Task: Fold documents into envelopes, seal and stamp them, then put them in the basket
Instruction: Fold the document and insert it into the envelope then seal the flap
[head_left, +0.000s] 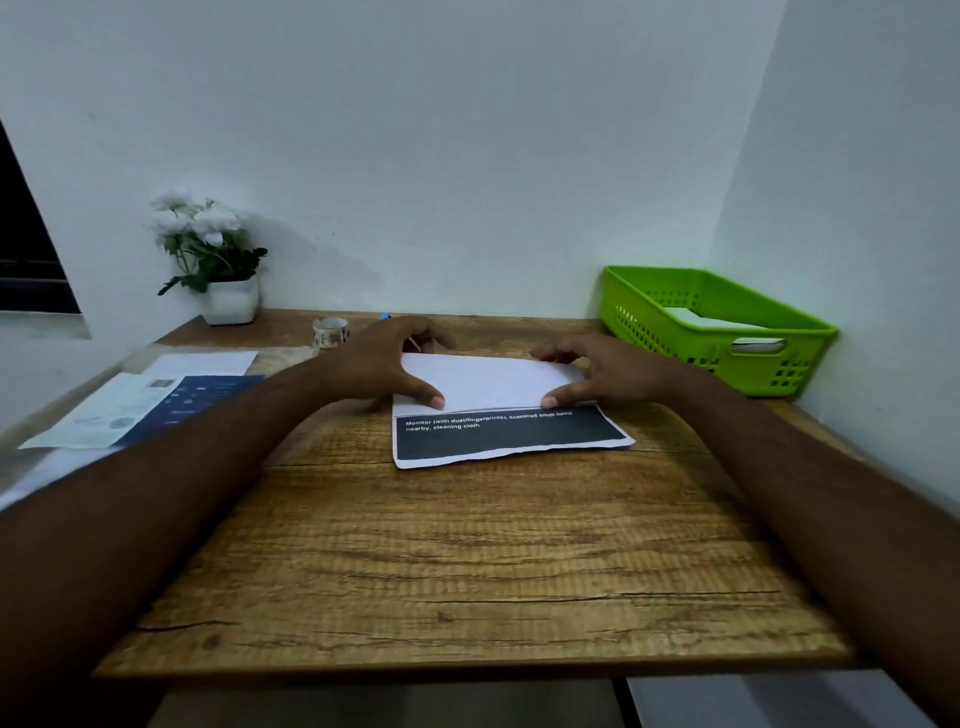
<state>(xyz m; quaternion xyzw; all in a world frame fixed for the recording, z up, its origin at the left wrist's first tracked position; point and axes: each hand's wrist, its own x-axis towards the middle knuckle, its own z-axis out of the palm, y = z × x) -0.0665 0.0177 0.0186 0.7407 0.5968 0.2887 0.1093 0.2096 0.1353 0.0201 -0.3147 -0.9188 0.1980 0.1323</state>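
White document (488, 382), first fold under way: left hand (382, 364) and right hand (610, 371) spread wide, thumbs (435, 401) pressing its flap. Next, likely: black strip (504, 435) nearside of the thumbs folds over.

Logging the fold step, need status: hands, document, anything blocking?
Both pressing: left hand, right hand flat on the document. Partly folded on the table, dark printed strip showing. Nothing between it and the green basket.
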